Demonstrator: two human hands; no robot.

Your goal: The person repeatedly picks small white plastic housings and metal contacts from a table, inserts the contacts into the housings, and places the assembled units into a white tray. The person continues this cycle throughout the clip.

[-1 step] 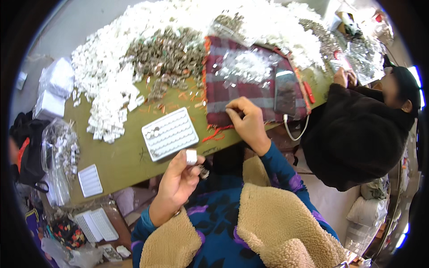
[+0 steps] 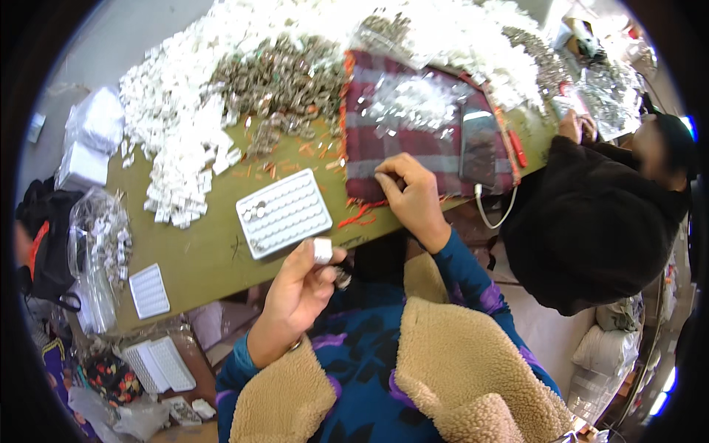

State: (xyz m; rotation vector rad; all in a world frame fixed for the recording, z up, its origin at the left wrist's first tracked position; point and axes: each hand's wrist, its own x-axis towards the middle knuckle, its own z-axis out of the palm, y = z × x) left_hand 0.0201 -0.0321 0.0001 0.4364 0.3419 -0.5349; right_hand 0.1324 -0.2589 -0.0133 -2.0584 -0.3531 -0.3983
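Fingers of our left hand [image 2: 299,284] pinch 1 small white block [image 2: 323,249] near the white tray [image 2: 284,213] — our right hand [image 2: 412,196] presses closed fingertips onto the plaid cloth [image 2: 421,140].

We sit at an olive-green table [image 2: 199,258] heaped at its far side with white pieces [image 2: 177,125]. Beyond it we see a pale grey floor [image 2: 125,37]. Daylight falls evenly; bags [image 2: 44,244] crowd the left edge below.

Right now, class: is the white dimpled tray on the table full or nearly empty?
Nearly empty. The white tray holds only a few small metal pieces near one corner; its other dimples show bare white.
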